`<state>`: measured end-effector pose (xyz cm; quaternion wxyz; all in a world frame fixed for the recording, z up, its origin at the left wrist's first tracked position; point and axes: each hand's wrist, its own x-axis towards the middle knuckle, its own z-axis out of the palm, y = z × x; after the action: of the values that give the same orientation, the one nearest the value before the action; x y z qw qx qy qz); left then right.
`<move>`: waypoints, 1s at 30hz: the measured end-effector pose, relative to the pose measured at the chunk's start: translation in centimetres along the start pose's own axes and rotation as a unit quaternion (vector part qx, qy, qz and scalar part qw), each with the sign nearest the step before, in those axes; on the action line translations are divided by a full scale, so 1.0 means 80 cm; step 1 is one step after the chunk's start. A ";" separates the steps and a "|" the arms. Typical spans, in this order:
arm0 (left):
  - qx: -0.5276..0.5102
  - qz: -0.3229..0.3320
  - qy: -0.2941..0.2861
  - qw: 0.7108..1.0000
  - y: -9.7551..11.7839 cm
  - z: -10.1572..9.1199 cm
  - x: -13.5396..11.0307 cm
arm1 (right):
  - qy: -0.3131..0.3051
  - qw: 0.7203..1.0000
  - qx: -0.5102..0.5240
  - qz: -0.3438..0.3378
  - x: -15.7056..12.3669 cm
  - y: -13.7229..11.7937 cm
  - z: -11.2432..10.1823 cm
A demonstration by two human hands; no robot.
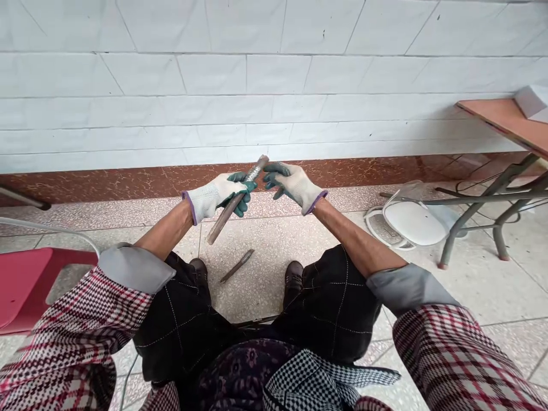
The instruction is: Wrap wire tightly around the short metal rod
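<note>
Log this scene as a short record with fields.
Left hand: the left hand, in a white knit glove with a green palm, grips a dark rod with a silvery wrapped section
Right hand: the right hand, gloved alike, is open, its fingers beside the rod's upper end
Floor: a short dark stick lies on the speckled tile floor
Nearby: a white stool, a red stool seat, a wood-topped table

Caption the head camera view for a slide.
Gloved left hand grips a dark rod, right hand beside it, a thin stick on the tile floor below.
</note>
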<state>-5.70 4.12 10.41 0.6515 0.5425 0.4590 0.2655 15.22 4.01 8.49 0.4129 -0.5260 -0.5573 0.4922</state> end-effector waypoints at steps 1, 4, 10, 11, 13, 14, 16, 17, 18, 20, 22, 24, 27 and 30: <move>0.010 0.004 -0.022 1.000 0.006 0.001 -0.004 | -0.027 0.999 0.031 0.007 0.000 0.001 0.002; 0.048 0.023 -0.046 0.997 0.025 0.008 -0.016 | -0.150 0.983 0.101 0.020 -0.008 0.005 0.017; 0.070 0.029 -0.027 0.997 0.035 -0.002 -0.032 | -0.193 0.977 0.087 0.020 -0.039 -0.002 0.024; 0.080 0.030 -0.018 0.996 0.031 -0.006 -0.032 | -0.170 0.983 0.069 0.013 -0.043 -0.005 0.022; 0.128 0.042 0.011 0.991 0.023 -0.016 -0.030 | -0.126 0.992 0.025 0.004 -0.051 -0.009 0.020; 0.163 0.046 0.031 0.985 0.019 -0.020 -0.027 | -0.109 0.994 -0.002 0.001 -0.055 -0.012 0.019; 0.239 0.040 0.072 0.967 0.010 -0.030 -0.017 | -0.088 0.993 -0.077 -0.015 -0.064 -0.017 0.020; 0.272 0.034 0.093 0.957 0.005 -0.034 -0.010 | -0.086 0.988 -0.125 -0.032 -0.069 -0.020 0.020; 0.300 0.027 0.109 0.947 -0.001 -0.037 -0.003 | -0.088 0.978 -0.179 -0.054 -0.074 -0.023 0.020; 0.343 0.014 0.137 0.929 -0.014 -0.038 0.014 | -0.090 0.950 -0.282 -0.100 -0.079 -0.031 0.017; 0.384 0.004 0.137 0.913 -0.028 -0.029 0.027 | -0.078 0.923 -0.354 -0.127 -0.074 -0.037 0.009; 0.411 -0.009 0.113 0.904 -0.041 -0.010 0.034 | -0.042 0.914 -0.381 -0.135 -0.056 -0.035 -0.004; 0.374 0.005 0.069 0.925 -0.050 0.021 0.033 | 0.004 0.924 -0.366 -0.111 -0.015 -0.016 -0.025; 0.263 0.033 0.072 0.961 -0.043 0.036 0.031 | -0.015 0.914 -0.399 -0.070 0.018 0.014 -0.036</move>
<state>-2.62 3.93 6.37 0.4416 0.6895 0.5399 0.1951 18.05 5.76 7.76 0.1934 -0.5992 -0.7488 0.2068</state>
